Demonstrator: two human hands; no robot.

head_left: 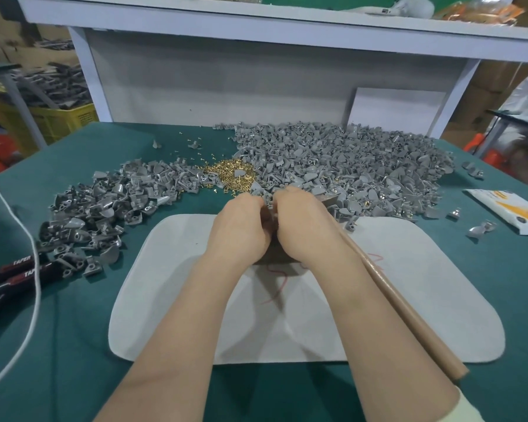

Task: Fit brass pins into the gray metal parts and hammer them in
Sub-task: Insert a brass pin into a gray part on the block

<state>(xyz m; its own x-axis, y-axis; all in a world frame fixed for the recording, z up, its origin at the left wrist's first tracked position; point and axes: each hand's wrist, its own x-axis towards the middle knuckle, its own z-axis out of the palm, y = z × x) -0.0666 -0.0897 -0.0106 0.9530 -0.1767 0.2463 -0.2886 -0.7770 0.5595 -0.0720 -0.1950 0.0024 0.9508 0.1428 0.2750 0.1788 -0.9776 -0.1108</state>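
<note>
Brass pins, one heap; gray parts, two piles; left hand, right hand, grip indiscernible.

A pale cream sleeve shows at five o'clock on the right arm; the left hand and right hand are bare.

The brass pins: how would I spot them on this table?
Look at the green table, covered with two heaps of gray metal parts. Between the heaps, just beyond the left hand, lie the brass pins. They are tiny and shiny gold; their neighbours are dull gray.
</note>
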